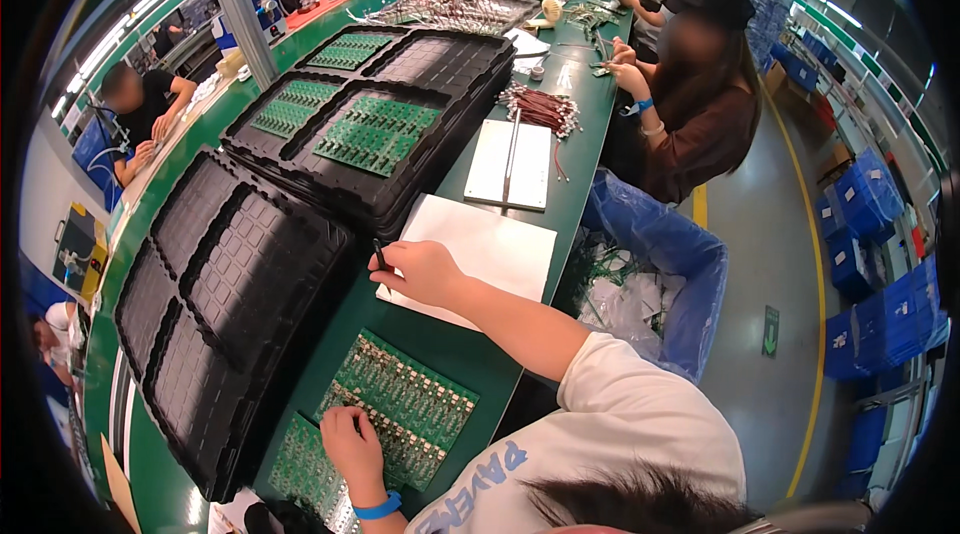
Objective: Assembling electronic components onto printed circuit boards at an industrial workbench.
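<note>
My right hand (425,271) is closed around a thin black stick-like tool (379,254) whose tip points up. It hovers at the near corner of a white sheet (500,244), beside a stack of black trays (245,264). My left hand (350,446), with a blue wristband (378,508), rests fingers down on a green circuit board panel (415,404) that lies on the green bench. A second green panel (305,469) lies just left of that hand, partly under the tray stack.
Further along the bench stand black trays holding green boards (375,134), a white board (510,164) and a bundle of red wires (540,106). A blue-bagged bin (660,244) stands right of the bench. Other people work along both sides; blue crates (880,314) line the right aisle.
</note>
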Demonstrator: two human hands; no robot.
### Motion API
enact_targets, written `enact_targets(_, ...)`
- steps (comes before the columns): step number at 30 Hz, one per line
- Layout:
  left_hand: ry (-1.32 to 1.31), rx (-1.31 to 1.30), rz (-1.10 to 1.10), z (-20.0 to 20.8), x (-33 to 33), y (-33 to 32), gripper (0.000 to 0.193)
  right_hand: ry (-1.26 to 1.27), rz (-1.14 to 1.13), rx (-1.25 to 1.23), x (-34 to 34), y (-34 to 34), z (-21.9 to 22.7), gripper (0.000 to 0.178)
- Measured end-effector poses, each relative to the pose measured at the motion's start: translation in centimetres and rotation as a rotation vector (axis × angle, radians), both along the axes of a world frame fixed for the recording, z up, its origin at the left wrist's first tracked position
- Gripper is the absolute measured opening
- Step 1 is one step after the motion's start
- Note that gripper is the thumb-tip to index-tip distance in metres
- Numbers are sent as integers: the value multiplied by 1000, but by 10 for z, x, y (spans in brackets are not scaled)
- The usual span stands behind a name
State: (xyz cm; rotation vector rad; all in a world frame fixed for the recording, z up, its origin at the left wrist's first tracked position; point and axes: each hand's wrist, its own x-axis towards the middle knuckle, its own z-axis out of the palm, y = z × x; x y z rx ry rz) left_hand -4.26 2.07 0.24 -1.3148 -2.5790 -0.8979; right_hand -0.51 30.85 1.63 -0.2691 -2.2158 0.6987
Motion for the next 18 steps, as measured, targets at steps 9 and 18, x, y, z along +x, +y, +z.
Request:
enact_targets(9,21,-10,11,-3,-2,-3,9,-113,44,-11,1,-4,3,17)
enact_targets(18,12,0,5,1,0,1,10,-141,51,11,0,-1,1,16)
